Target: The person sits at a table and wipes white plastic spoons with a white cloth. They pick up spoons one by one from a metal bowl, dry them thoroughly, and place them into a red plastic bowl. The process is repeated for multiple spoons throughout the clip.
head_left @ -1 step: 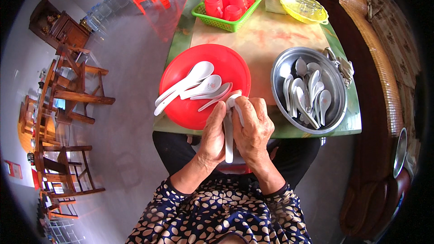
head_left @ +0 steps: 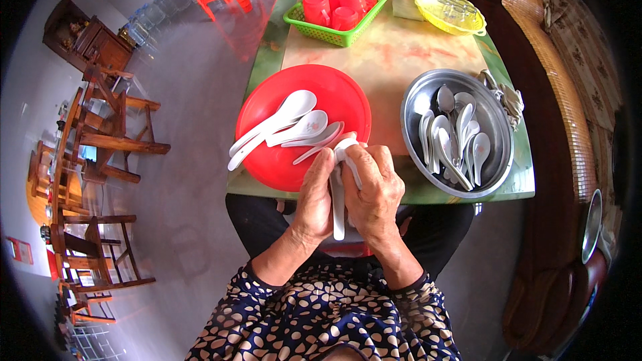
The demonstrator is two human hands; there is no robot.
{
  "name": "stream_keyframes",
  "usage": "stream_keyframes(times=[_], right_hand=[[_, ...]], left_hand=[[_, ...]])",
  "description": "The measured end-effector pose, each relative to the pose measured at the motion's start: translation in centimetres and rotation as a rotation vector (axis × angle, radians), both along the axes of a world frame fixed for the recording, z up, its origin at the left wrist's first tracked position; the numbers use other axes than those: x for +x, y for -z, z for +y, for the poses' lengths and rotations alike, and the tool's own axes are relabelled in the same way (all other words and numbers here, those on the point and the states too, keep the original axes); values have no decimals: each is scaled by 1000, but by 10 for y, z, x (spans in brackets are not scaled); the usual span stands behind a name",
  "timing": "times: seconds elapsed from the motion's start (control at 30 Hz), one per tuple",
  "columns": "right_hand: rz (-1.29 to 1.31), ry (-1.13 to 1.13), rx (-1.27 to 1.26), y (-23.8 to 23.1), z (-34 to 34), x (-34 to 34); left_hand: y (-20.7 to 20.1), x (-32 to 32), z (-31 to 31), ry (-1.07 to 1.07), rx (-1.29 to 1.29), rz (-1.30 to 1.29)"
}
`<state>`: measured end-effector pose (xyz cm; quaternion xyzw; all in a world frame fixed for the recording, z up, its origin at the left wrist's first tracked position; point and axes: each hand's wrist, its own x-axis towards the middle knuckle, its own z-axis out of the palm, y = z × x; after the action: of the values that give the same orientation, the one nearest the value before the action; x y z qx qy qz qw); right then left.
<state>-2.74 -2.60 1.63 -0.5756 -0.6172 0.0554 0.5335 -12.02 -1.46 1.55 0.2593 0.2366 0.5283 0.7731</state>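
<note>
Head view: largest by far, a long worktop with a pale marbled centre and a green border. Nearest on the left, a round red dish carrying several white spoons, some with handles jutting over the rim; on the right, a metal basin holding more spoons. Farther back, a green basket of red mugs. At the worktop's near edge, beside the red dish, left hand and right hand together, each grip closed around one white spoon, bowl up at the fingertips, handle pointing down toward the lap. Beneath the right fingers, something pale; cannot tell whether cloth or another spoon. Probably light and stiff, likely ceramic or hard plastic, slick if wet, liable to chip if dropped. Best held mid-handle, with light support under the bowl. Smallest, the markings: reddish motifs inside some spoon bowls, no legible lettering; on the wall, a red-edged panel, too small to read.
</note>
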Motion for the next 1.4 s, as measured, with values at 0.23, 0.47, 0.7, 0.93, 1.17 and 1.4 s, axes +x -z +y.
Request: stream_keyframes(times=[0.23,0.47,0.7,0.93,1.17,1.4], right_hand=[[165,-337,-177,2,-18,6],[187,-460,-182,3,-36,6],[203,-647,-219,4,-55,15],[203,-298,-130,-15,-38,28],[215,-444,-133,5,-40,5],[352,-878,-252,9,-61,25]], left_hand=[[11,-8,16,-44,29,37],[13,-15,19,-77,37,-32],[18,-19,21,-86,31,-103],[4,-15,12,-35,153,-12],[5,-13,11,-119,149,91],[8,-19,20,-130,154,-78]])
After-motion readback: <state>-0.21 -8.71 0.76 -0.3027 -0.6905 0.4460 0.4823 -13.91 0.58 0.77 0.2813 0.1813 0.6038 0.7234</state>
